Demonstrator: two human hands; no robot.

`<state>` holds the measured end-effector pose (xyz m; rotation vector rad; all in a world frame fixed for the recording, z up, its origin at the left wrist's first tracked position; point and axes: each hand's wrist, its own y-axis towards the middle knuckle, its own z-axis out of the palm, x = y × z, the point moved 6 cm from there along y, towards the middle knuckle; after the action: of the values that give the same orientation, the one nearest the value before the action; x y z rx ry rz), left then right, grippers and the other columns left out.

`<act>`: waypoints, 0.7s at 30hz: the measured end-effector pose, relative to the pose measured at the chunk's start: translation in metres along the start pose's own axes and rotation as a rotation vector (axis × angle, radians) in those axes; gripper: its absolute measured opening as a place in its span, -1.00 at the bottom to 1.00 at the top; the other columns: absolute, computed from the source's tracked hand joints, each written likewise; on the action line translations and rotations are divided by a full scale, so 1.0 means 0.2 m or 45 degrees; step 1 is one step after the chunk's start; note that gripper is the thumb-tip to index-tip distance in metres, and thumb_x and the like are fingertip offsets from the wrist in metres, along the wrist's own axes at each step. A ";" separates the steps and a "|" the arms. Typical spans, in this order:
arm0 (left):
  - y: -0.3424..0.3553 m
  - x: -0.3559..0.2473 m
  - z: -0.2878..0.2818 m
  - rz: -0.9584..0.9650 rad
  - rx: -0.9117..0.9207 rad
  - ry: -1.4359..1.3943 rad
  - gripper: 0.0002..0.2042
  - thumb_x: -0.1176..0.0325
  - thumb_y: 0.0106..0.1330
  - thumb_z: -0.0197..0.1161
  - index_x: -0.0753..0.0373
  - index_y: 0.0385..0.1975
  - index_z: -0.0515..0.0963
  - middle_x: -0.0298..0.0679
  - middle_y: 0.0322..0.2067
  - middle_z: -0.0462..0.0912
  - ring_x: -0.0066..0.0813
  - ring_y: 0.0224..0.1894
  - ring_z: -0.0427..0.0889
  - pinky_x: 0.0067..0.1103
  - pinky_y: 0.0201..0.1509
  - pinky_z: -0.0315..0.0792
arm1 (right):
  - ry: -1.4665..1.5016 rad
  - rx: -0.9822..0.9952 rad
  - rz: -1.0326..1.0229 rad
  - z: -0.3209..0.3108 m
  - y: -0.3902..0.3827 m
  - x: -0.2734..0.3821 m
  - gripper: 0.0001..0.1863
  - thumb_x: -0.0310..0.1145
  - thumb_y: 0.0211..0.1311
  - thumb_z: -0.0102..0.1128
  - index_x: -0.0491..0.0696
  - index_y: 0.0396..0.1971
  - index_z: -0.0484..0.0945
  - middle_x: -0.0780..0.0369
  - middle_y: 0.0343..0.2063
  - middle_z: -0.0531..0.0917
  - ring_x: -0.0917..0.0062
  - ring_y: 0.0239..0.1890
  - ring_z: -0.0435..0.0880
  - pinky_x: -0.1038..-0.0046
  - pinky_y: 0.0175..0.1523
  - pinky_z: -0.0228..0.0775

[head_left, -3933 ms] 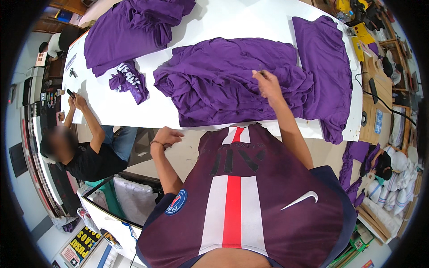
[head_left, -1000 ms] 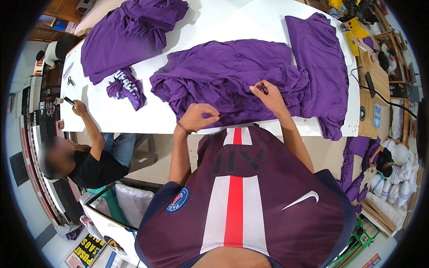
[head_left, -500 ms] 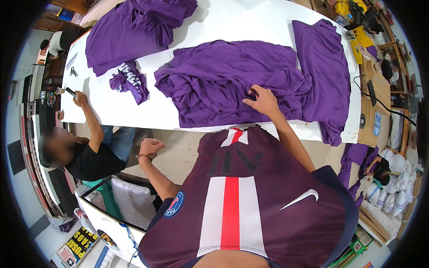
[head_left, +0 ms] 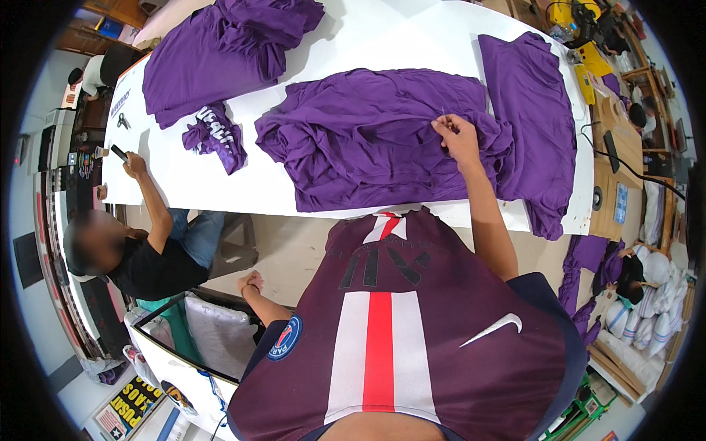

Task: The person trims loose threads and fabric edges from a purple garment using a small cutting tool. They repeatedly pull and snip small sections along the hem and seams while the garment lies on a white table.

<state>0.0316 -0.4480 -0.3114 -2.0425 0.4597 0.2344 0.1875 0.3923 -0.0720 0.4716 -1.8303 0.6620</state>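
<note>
Above the large rumpled pile of purple cloth (head_left: 368, 147) is my right hand (head_left: 459, 137), thumb and fingers pinched together. Whatever they pinch is too small to make out. The pile lies along the near side of the white table (head_left: 412, 37). My left hand (head_left: 251, 282) hangs low beside my body, off the table's near edge, small and foreshortened, so its fingers do not show clearly. Right of the pile lies a flatter purple cloth (head_left: 533, 125), its lower end hanging over the edge.
A second purple heap (head_left: 213, 62) sits at the far left, with a small printed purple piece (head_left: 217, 140) below it. Scissors (head_left: 123, 120) lie near the left end. A seated person (head_left: 151, 253) in black holds a phone (head_left: 118, 152) there. A black cable (head_left: 640, 176) runs at right.
My right hand has lifted from the middle of the pile and moved right and away from me. My left hand has dropped lower, closer to my body.
</note>
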 end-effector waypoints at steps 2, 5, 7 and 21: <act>0.00 0.06 0.08 -0.072 0.017 0.060 -0.88 0.43 0.12 0.36 0.28 -0.60 0.62 -0.21 -0.61 0.60 -0.35 -0.67 0.50 -0.42 -0.63 0.33 | 0.075 -0.033 0.043 -0.06 0.00 0.04 -0.79 -0.33 0.29 0.43 -0.17 -0.24 0.73 0.36 -0.46 0.62 0.74 -0.51 0.51 0.62 -0.40 0.41; 0.11 0.39 0.13 -0.013 0.026 0.107 -0.97 0.49 0.15 0.35 0.28 -0.45 0.68 -0.21 -0.48 0.68 -0.27 -0.51 0.66 -0.42 -0.48 0.50 | 0.097 0.021 -0.044 0.03 0.05 0.08 -0.83 -0.31 0.33 0.41 -0.11 -0.23 0.71 0.44 -0.51 0.55 0.79 -0.54 0.48 0.66 -0.47 0.18; 0.12 0.40 0.23 0.128 -0.108 0.010 -0.94 0.61 0.06 0.36 0.36 -0.47 0.66 -0.17 -0.55 0.65 -0.26 -0.60 0.62 -0.38 -0.53 0.51 | 0.077 -0.015 -0.043 0.02 0.04 0.12 -0.82 -0.29 0.35 0.40 -0.10 -0.25 0.71 0.44 -0.55 0.53 0.79 -0.55 0.47 0.65 -0.48 0.19; -1.63 -1.18 0.96 1.502 -0.433 -0.430 -0.90 0.45 0.30 0.42 0.29 -0.25 0.73 -0.36 -0.49 0.67 -0.65 -0.45 0.57 -0.64 -0.32 0.47 | -0.693 -0.123 -0.085 0.10 -0.11 0.07 -0.41 0.13 0.17 0.43 -0.19 -0.56 0.58 0.05 -0.61 0.61 0.24 -0.50 0.64 0.21 -0.29 0.44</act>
<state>-0.0428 -0.0845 -0.0626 -1.7410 1.4314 1.4041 0.1816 0.3636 -0.0594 0.6937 -2.3317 0.4180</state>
